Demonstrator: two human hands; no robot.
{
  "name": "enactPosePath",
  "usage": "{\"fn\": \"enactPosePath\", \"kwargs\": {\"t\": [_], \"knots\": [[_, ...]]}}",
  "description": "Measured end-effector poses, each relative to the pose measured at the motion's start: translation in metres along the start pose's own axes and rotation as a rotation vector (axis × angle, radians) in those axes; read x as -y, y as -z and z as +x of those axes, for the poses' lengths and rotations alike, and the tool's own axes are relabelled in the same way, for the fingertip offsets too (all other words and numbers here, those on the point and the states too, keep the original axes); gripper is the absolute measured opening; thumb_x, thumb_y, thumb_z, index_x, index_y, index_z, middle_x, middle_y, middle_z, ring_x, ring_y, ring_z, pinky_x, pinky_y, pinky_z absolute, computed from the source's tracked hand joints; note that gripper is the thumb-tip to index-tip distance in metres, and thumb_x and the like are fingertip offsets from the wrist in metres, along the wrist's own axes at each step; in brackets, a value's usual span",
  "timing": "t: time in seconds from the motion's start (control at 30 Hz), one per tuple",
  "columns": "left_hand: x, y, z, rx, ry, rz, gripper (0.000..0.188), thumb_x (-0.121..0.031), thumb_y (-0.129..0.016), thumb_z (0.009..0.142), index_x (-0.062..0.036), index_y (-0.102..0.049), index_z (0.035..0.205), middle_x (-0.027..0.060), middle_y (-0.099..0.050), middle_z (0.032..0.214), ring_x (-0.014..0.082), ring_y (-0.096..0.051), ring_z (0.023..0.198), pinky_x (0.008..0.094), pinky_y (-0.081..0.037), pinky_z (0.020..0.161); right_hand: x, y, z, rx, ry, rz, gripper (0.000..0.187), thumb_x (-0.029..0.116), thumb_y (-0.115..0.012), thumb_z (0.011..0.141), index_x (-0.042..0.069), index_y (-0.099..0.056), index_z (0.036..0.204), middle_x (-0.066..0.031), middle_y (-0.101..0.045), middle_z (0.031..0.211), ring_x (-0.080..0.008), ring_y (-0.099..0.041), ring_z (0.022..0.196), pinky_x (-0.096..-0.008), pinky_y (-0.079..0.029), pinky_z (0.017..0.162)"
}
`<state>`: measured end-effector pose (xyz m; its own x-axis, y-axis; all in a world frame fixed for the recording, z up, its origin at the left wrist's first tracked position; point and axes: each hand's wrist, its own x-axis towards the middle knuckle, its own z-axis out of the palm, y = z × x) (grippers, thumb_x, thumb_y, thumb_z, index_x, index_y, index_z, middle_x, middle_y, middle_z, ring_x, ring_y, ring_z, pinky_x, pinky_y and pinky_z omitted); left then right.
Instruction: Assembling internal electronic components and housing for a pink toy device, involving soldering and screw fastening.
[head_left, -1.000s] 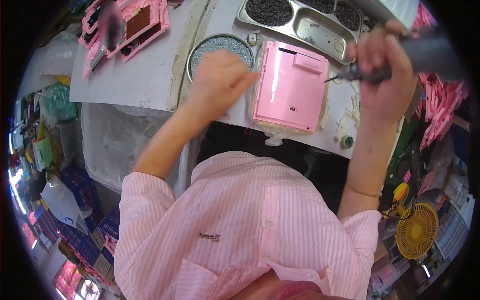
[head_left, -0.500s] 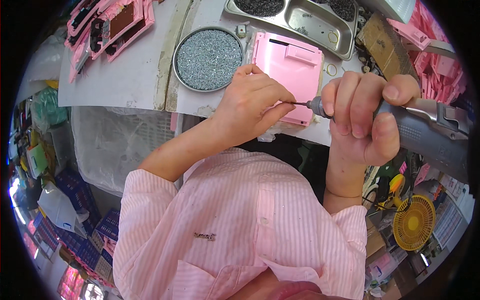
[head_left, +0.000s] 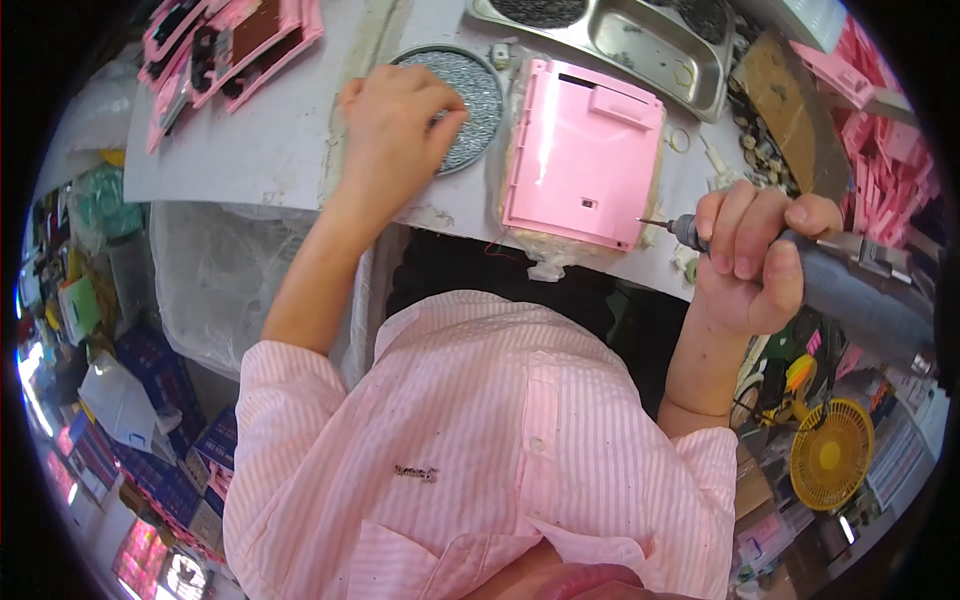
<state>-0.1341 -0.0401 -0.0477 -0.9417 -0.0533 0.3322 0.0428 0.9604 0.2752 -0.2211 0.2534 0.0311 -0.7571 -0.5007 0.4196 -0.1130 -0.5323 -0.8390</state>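
Centrally, a smooth, glossy pink plastic panel [head_left: 580,150] lies on the pale bench [head_left: 255,130], roughly rectangular, with a dark slot and raised block near its far edge and crinkled clear wrapping [head_left: 545,268] showing beneath. To its left is a round, metal-rimmed dish [head_left: 480,120] heaped with small silvery screws; beyond sits a shiny compartmented steel tray [head_left: 652,62] with dark, grainy-looking small parts. The left hand [head_left: 392,130] is over the dish, its fingers curled. The right hand [head_left: 750,255] has its fingers clamped around a grey electric screwdriver [head_left: 865,295], whose thin bit points left, near the panel's lower right corner. Half a second ago the left fingers met the bit above the panel; now they have moved back to the dish, and the screwdriver has drawn rightward, uncovering more pink surface. The left fingertips are hidden, so whether they pinch a screw cannot be told. The tray is cut off at the top, and shelving at the curved rim is too distorted to make out.
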Motion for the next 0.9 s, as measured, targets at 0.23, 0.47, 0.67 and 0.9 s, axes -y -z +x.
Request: {"fn": "enactPosePath", "kwargs": {"t": [0.23, 0.47, 0.67, 0.9], "knots": [[0.02, -0.01, 0.008, -0.051, 0.029, 0.071, 0.016, -0.024, -0.071, 0.091, -0.0098, -0.065, 0.088, 0.0056, -0.065, 0.088, 0.0248, -0.061, 0.089, 0.0427, -0.039, 0.085, 0.0, 0.003, -0.032, -0.072, -0.034, -0.046, 0.03, 0.012, -0.066, 0.095, 0.007, -0.044, 0.114, -0.0035, -0.052, 0.068, -0.0142, -0.049, 0.056, -0.0357, -0.049, 0.062], [-0.008, 0.01, 0.017, -0.038, 0.055, -0.312, 0.024, -0.022, -0.08, 0.083, -0.0047, -0.064, 0.079, 0.0067, -0.063, 0.073, 0.0275, -0.059, 0.07, 0.0399, -0.045, 0.069, -0.013, -0.001, -0.044, -0.055, -0.065, -0.088, 0.028, 0.014, -0.068, 0.095, 0.009, -0.045, 0.11, -0.0038, -0.051, 0.066, -0.0152, -0.048, 0.056, -0.0349, -0.047, 0.06], [-0.077, 0.001, -0.001, -0.022, -0.284, -0.556, 0.018, -0.013, -0.083, 0.076, -0.0093, -0.069, 0.086, 0.002, -0.067, 0.084, 0.0217, -0.062, 0.077, 0.0365, -0.045, 0.079, -0.02, 0.003, -0.048, 0.152, -0.024, -0.177, 0.025, 0.003, -0.066, 0.092, 0.005, -0.047, 0.108, -0.0066, -0.056, 0.07, -0.018, -0.053, 0.059, -0.0361, -0.049, 0.06], [-0.122, -0.024, -0.009, -0.075, -0.371, -0.689, 0.017, -0.015, -0.079, 0.08, -0.0093, -0.07, 0.094, 0.0008, -0.069, 0.084, 0.02, -0.062, 0.077, 0.0383, -0.042, 0.079, 0.019, -0.005, -0.025, 0.067, 0.011, 0.036, 0.029, 0.018, -0.07, 0.095, 0.009, -0.048, 0.111, -0.0022, -0.054, 0.068, -0.0164, -0.052, 0.057, -0.0344, -0.049, 0.061]]}}
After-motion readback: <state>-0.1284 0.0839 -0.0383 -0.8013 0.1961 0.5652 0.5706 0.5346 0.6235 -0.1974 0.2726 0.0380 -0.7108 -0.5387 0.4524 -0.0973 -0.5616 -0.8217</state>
